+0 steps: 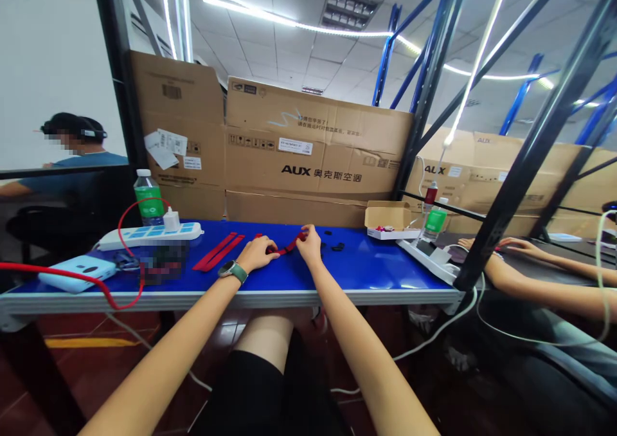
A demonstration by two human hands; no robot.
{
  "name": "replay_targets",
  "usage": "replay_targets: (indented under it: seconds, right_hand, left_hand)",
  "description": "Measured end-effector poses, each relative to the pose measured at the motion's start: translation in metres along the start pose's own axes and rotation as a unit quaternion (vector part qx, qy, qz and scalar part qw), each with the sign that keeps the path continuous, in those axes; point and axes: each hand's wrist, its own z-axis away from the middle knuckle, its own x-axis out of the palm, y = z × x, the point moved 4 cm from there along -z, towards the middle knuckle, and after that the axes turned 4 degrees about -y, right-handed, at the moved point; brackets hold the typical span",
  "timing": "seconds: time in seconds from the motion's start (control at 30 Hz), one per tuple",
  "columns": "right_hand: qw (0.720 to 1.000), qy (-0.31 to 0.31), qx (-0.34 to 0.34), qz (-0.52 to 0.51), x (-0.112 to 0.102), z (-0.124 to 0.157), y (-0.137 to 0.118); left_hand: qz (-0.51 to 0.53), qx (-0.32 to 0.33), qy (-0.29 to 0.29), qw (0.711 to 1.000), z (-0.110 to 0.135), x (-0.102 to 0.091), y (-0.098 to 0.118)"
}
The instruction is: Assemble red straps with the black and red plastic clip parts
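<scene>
Both my hands rest on the blue table (366, 272), each pinching an end of one red strap (287, 247). My left hand (257, 253), with a watch on its wrist, is closed on the strap's left end. My right hand (310, 244) is closed on the right end. Two more red straps (219, 251) lie flat just left of my left hand. Small black parts (337, 246) lie on the table right of my right hand.
A white power strip (152, 234), a green-labelled bottle (148, 198), a pale blue power bank (77, 272) and a red cable (103, 294) occupy the left side. A small open cardboard box (388, 220) stands back right. Another person's arms (540, 275) reach in at right. Cardboard cartons (313, 156) wall the back.
</scene>
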Motion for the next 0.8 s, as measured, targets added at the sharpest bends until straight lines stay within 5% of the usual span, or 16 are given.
replay_targets:
  seconds: [0.17, 0.33, 0.6, 0.8]
  right_hand:
    - [0.997, -0.027, -0.051, -0.046, -0.001, 0.002, -0.013]
    - [0.999, -0.016, -0.046, 0.001, -0.007, -0.001, -0.009]
    - [0.985, -0.125, -0.119, 0.033, 0.015, 0.005, -0.017]
    - [0.979, -0.14, -0.143, 0.045, 0.011, 0.012, -0.027]
  left_hand:
    - [0.034, -0.009, 0.05, 0.998, -0.003, -0.001, -0.011]
    - [0.07, -0.019, 0.011, 0.997, -0.002, 0.002, -0.013]
    - [0.084, -0.016, 0.014, 0.996, -0.005, 0.001, -0.007]
    - [0.097, -0.03, 0.056, 0.993, -0.008, -0.006, -0.007]
